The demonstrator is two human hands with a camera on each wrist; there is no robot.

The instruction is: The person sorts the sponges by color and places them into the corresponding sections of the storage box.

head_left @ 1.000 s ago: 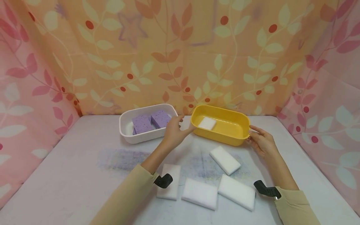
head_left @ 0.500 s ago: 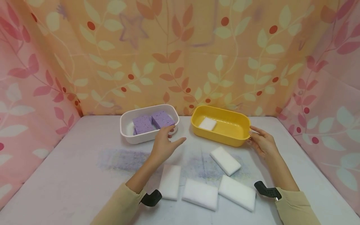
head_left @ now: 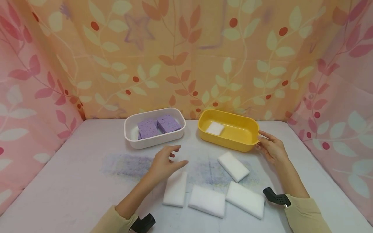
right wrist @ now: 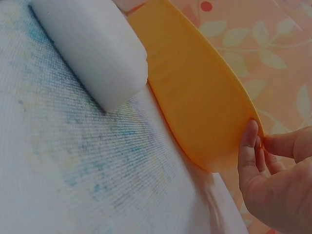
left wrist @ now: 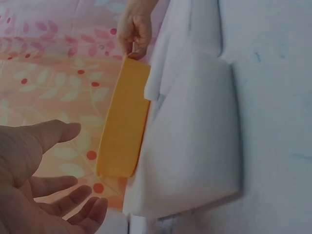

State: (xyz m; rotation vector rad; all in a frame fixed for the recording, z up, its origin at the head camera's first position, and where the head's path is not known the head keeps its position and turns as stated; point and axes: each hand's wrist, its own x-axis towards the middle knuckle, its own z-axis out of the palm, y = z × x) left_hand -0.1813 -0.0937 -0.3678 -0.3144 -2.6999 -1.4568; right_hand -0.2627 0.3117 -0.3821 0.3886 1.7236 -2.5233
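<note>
My left hand (head_left: 161,164) hovers over the table with fingers parted and nothing between them, just beyond the leftmost white sponge (head_left: 176,191). The right hand (head_left: 273,148) pinches the right-end rim of a yellow tub (head_left: 230,141); in the right wrist view, thumb and fingers (right wrist: 247,146) meet at that rim. Inside the yellow tub, toward its left end, lies a white sponge (head_left: 215,128). Nearer to me are more flat white sponges: one angled (head_left: 233,166) in front of the tub, one at front centre (head_left: 207,200), one at front right (head_left: 245,199).
A white tub (head_left: 155,141) stands at the back left, holding purple sponges (head_left: 148,128). Behind both tubs hangs a leaf-patterned curtain (head_left: 186,64), which also closes the sides. Purple-blue smudges (head_left: 126,165) mark the white table cover.
My left hand has drawn back from between the tubs, moving toward me and to the left, empty. The right hand stays at the yellow tub's rim.
</note>
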